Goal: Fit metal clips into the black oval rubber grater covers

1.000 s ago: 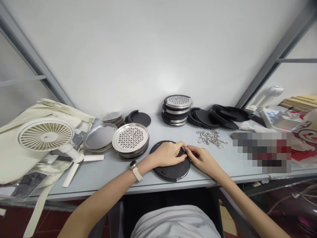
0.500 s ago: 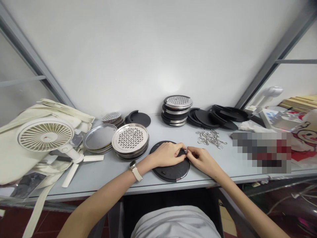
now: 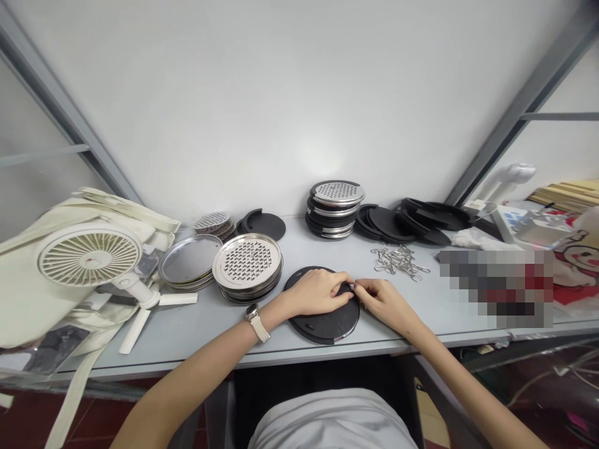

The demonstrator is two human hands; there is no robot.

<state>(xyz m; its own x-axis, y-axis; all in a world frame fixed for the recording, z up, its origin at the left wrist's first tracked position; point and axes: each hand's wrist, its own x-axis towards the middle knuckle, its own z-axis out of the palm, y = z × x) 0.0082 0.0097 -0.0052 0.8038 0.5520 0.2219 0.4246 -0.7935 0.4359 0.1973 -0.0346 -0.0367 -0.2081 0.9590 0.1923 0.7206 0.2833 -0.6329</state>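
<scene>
A round black disc [image 3: 322, 321] lies flat on the grey table [image 3: 210, 324] in front of me. My left hand [image 3: 316, 291], a watch on its wrist, rests on the disc with its fingers curled at the disc's right edge. My right hand [image 3: 381, 300] meets it there, fingertips pinched on a small metal piece [image 3: 353, 286] at the rim. What exactly the piece is, I cannot make out. A loose pile of small metal clips [image 3: 399, 260] lies just beyond my right hand.
Left of the disc stand a stack of perforated steel plates [image 3: 247, 263] and plain steel trays [image 3: 189, 267]. At the back are a stack of black-and-steel discs [image 3: 335, 207] and spread black discs [image 3: 407, 221]. A white fan [image 3: 88, 257] on a cream bag sits far left.
Both hands stay at the disc's right edge; the fingertips have shifted only slightly. The view has barely moved.
</scene>
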